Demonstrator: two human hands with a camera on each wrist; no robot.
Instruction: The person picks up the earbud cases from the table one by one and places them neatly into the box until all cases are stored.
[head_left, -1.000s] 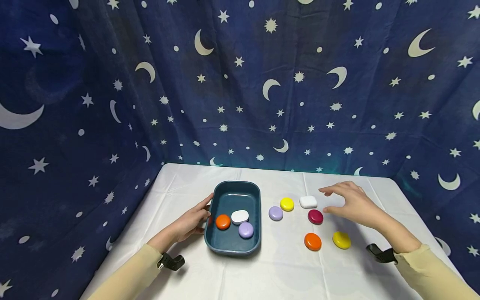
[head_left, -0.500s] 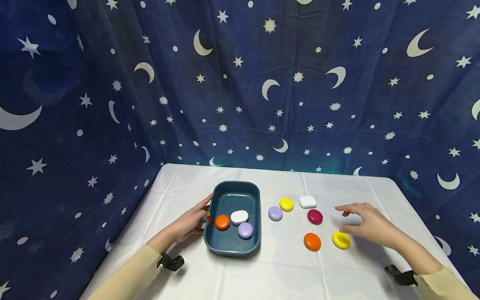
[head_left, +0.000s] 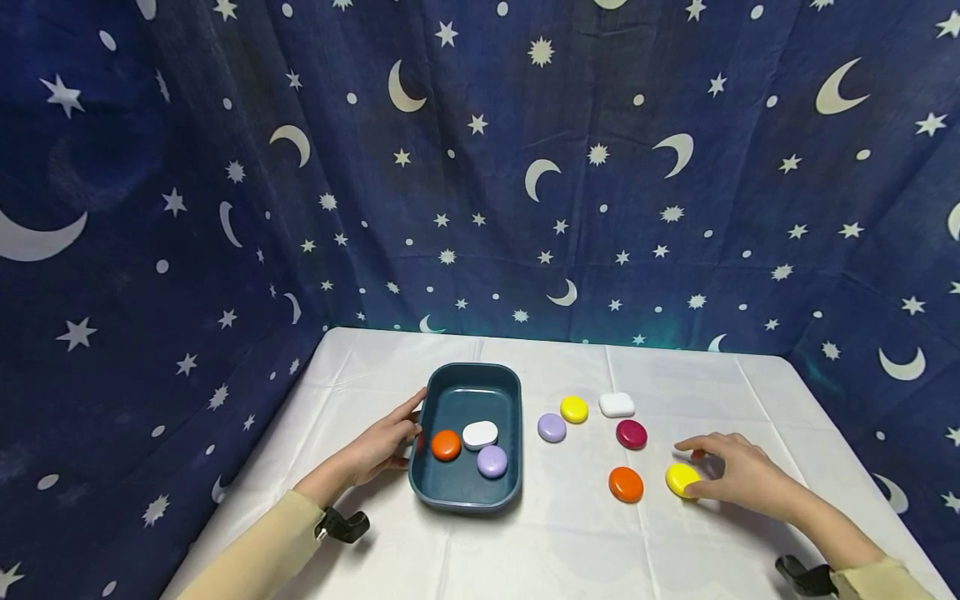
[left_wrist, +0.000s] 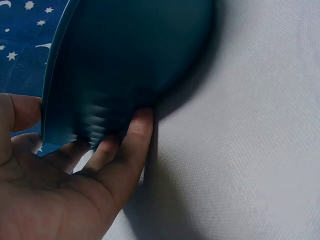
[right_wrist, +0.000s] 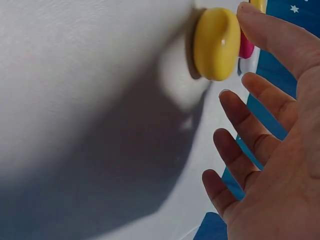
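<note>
My left hand [head_left: 381, 448] rests its fingertips against the left outer wall of a dark teal rectangular tray [head_left: 468, 375]. The left wrist view shows its extended fingers [left_wrist: 135, 135] touching that wall. Inside the tray lie an orange round piece [head_left: 446, 445], a white oval piece [head_left: 480, 434] and a lavender round piece [head_left: 492, 461]. On the right, my right hand [head_left: 746, 477] is spread beside a glossy yellow round piece [head_left: 681, 480], thumb close to its near edge. In the right wrist view the fingers stand apart from the yellow piece [right_wrist: 216, 44]; thumb contact is unclear.
Loose on the white-covered table [head_left: 555, 533] lie a lavender piece [head_left: 552, 427], another yellow piece [head_left: 574, 409], a white rounded piece [head_left: 617, 405], a crimson piece [head_left: 632, 434] and an orange piece [head_left: 626, 484]. A dark blue star-and-moon curtain [head_left: 510, 242] encloses the back and sides.
My right hand has drawn back from near the crimson piece, moved right and nearer, and lowered beside the yellow piece. The left hand and tray have stayed put.
</note>
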